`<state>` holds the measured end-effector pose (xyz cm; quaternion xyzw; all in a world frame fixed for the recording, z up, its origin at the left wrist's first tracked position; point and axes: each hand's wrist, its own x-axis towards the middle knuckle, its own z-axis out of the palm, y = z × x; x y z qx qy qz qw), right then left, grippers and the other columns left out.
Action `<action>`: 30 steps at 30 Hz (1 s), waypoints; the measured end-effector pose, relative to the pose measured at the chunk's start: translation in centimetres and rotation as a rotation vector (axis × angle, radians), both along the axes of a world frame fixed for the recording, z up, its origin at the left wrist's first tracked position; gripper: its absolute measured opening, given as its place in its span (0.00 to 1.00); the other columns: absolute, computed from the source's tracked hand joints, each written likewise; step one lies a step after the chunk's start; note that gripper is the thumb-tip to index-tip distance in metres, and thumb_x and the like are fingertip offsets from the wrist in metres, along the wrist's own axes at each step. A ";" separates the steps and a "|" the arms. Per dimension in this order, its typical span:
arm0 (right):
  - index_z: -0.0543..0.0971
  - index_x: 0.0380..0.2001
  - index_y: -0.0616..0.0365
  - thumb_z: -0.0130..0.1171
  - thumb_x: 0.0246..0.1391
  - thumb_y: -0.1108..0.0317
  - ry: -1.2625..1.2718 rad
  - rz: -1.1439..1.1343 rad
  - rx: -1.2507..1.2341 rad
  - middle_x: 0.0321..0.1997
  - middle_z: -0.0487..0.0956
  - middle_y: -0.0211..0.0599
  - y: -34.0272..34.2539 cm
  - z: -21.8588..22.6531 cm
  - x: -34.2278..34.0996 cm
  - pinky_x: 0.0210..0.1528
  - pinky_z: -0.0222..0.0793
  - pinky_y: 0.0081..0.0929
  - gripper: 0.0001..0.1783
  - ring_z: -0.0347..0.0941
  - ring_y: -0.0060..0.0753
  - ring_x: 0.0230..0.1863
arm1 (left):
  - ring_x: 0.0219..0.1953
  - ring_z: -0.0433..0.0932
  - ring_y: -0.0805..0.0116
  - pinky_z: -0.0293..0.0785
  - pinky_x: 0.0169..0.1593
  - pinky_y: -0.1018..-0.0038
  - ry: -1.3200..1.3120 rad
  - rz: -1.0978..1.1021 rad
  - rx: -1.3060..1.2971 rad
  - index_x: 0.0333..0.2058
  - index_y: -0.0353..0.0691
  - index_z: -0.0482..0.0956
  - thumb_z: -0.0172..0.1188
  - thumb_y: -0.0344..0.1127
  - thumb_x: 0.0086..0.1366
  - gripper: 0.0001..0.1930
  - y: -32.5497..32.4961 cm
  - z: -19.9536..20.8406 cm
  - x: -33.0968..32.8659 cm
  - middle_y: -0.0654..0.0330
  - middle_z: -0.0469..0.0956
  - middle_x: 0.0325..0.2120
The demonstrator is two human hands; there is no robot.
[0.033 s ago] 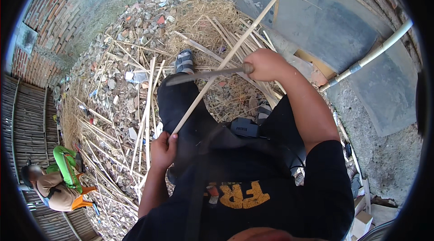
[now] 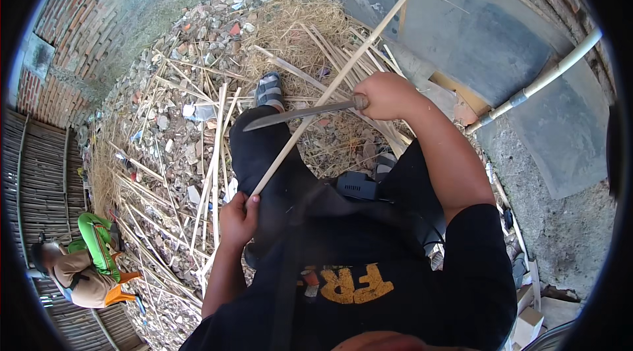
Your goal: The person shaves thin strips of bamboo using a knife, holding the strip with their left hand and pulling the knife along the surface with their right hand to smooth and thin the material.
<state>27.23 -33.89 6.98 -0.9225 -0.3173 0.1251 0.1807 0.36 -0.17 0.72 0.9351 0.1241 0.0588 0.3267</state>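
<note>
A long pale bamboo strip [image 2: 356, 56] slants from my left side up to the far right. Its near end is gripped by my left hand [image 2: 239, 220], closed beside my left thigh. My right hand [image 2: 386, 96] is wrapped round the handle of a machete [image 2: 303, 113]. The long blade points left over my left knee and crosses the strip about midway along, seemingly touching it. The blade's tip lies just above the dark trouser leg.
Bamboo strips [image 2: 214, 173] lie scattered on rubble ground at left, and more lie ahead beside a heap of dry shavings [image 2: 297, 28]. Grey sheets [image 2: 475, 41] and a pale pole [image 2: 534, 84] stand at right. Another person [image 2: 79, 272] sits at the far left.
The machete blade, blurred before, is now sharp and tilted a little differently across the strip. My right hand has shifted very slightly; my left hand stays in place.
</note>
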 end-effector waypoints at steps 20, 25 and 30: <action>0.82 0.35 0.61 0.70 0.50 0.57 0.062 -0.204 0.158 0.24 0.78 0.48 -1.7 -4.4 4.6 0.36 0.71 0.43 0.18 0.77 0.50 0.30 | 0.18 0.73 0.44 0.66 0.24 0.57 -0.116 -0.019 0.115 0.26 0.37 0.73 0.59 0.47 0.71 0.20 -0.3 -0.8 -0.1 0.48 0.73 0.14; 0.81 0.33 0.58 0.69 0.49 0.58 0.028 -0.036 0.153 0.27 0.80 0.46 0.2 -4.0 1.9 0.37 0.71 0.44 0.15 0.78 0.50 0.31 | 0.17 0.73 0.47 0.66 0.24 0.58 -0.009 -0.011 0.115 0.26 0.37 0.73 0.59 0.48 0.71 0.21 0.2 -0.7 -0.5 0.49 0.72 0.14; 0.84 0.32 0.54 0.66 0.45 0.64 0.042 0.047 -0.017 0.32 0.83 0.41 0.5 -3.1 2.1 0.40 0.75 0.44 0.10 0.80 0.50 0.36 | 0.18 0.73 0.45 0.65 0.24 0.57 -0.018 -0.025 0.044 0.25 0.37 0.72 0.59 0.48 0.71 0.21 0.3 -0.7 -0.3 0.49 0.72 0.14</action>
